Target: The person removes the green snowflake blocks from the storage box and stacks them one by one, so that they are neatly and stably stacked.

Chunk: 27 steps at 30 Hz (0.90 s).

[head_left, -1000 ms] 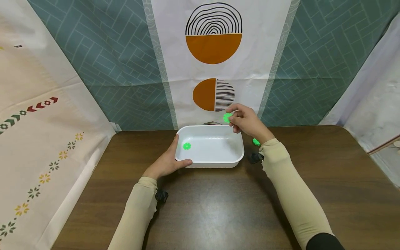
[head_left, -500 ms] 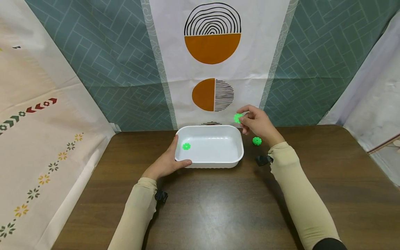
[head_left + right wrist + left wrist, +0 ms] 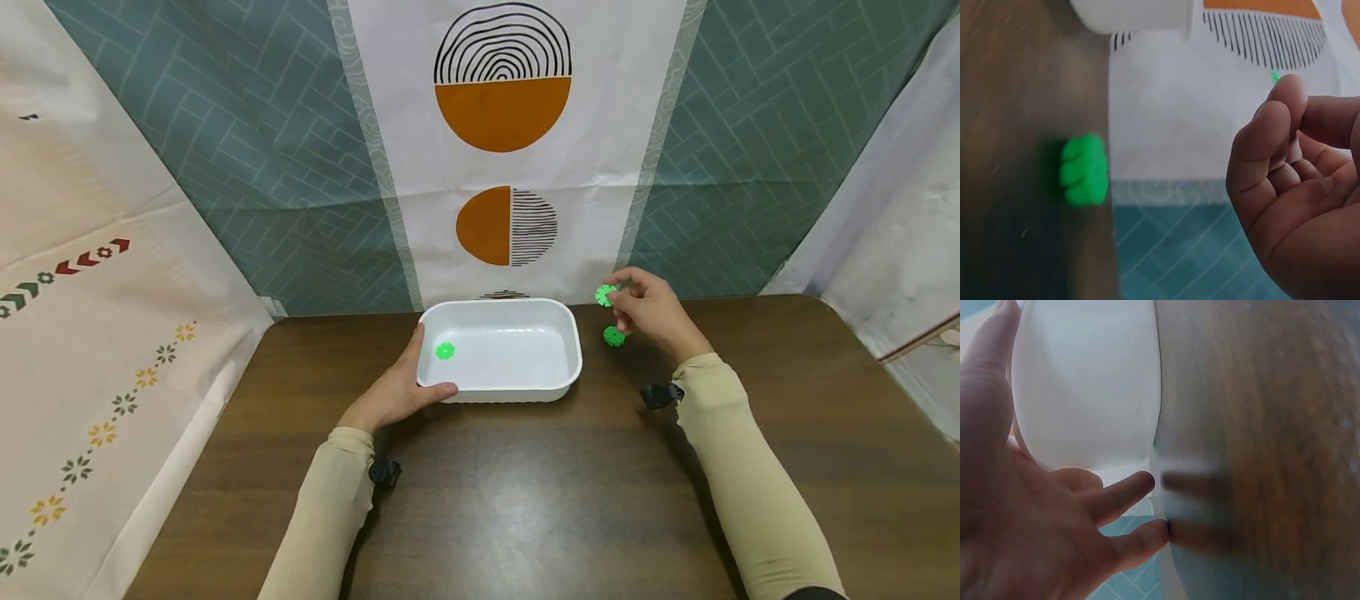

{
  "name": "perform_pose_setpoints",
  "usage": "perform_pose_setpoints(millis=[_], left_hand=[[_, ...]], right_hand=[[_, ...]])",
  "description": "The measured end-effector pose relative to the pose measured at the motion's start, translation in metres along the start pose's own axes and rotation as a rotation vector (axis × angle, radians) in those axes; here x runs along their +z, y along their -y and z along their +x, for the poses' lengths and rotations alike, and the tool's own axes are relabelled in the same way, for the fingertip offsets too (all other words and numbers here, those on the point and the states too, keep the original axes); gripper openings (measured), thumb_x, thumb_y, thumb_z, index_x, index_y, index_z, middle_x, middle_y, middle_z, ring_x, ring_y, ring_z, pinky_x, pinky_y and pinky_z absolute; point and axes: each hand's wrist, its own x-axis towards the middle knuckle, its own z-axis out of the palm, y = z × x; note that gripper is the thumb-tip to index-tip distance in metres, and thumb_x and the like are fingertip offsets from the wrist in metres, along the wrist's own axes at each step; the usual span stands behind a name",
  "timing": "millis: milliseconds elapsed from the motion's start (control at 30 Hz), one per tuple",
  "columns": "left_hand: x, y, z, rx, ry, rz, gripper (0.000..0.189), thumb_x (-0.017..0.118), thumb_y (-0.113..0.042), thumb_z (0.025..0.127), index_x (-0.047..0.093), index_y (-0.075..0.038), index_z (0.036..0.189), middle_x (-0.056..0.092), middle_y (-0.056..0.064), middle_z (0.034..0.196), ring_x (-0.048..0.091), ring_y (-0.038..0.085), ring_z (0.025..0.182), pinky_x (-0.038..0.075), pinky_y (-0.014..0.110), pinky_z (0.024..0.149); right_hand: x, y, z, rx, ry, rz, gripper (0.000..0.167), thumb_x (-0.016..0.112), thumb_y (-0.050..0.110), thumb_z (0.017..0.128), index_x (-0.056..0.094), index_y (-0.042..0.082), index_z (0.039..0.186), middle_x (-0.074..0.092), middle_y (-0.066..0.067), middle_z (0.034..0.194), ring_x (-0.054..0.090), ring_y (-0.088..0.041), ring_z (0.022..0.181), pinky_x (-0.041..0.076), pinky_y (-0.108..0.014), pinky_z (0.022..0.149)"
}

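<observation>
My left hand (image 3: 393,383) grips the left end of a white plastic tub (image 3: 517,395). Its thumb lies at the front rim while the fingers reach along the left side, and the left wrist view shows the lower fingers spread beside the tub wall (image 3: 1085,375). Inside the tub, near its left end, lies a green flower-shaped disc (image 3: 445,351). My right hand (image 3: 651,312) pinches another green notched disc (image 3: 605,295) between thumb and fingertips, above the table's back edge. Just below it, a green stack of similar discs (image 3: 613,336) sits on the table, its layers visible (image 3: 1085,170).
The brown wooden table (image 3: 480,500) ends at a patterned cloth backdrop (image 3: 300,250) close behind the tub. A cream printed cloth (image 3: 112,350) hangs at the left and a pale cloth (image 3: 885,250) at the right.
My right hand has moved right with the pinched disc, from over the tub's back right corner to above the green stack. The left hand and tub have stayed put.
</observation>
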Motion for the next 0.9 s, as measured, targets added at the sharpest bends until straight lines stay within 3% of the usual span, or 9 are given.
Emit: perform_pose_setpoints(millis=[233,533,800,900], left_hand=[[0.000,0.001,0.000,0.003,0.000,-0.005,0.125,0.075,-0.062,0.083,-0.013,-0.022,0.162,0.013,0.013,0.166,0.044,0.034,0.130,0.037,0.052,0.108],[0.000,-0.001,-0.001,0.015,-0.008,0.000,0.125,0.076,-0.059,0.084,-0.013,-0.019,0.162,0.012,0.014,0.166,0.043,0.034,0.132,0.036,0.051,0.108],[0.000,0.000,0.000,0.022,-0.002,-0.022,0.125,0.076,-0.058,0.084,-0.012,-0.019,0.162,0.012,0.014,0.166,0.042,0.034,0.133,0.035,0.052,0.109],[0.001,0.001,0.000,0.023,-0.001,-0.027,0.125,0.076,-0.058,0.084,-0.012,-0.019,0.162,0.012,0.014,0.166,0.042,0.034,0.132,0.035,0.052,0.109]], right_hand=[[-0.014,-0.024,-0.004,0.128,0.025,0.015,0.031,0.055,0.007,0.104,0.051,-0.006,0.132,0.055,-0.008,0.071,0.054,-0.015,0.054,0.051,-0.032,0.055],[-0.019,-0.050,-0.003,0.252,0.118,0.038,0.034,0.050,0.006,0.105,0.047,-0.008,0.135,0.058,-0.009,0.077,0.058,-0.015,0.059,0.054,-0.033,0.060],[-0.020,-0.057,-0.002,0.291,0.151,0.042,0.040,0.047,0.000,0.103,0.043,-0.011,0.141,0.060,-0.007,0.077,0.058,-0.016,0.059,0.054,-0.031,0.058],[-0.019,-0.049,-0.005,0.307,0.158,0.042,0.040,0.046,-0.001,0.103,0.042,-0.012,0.142,0.060,-0.009,0.077,0.058,-0.017,0.060,0.054,-0.032,0.059]])
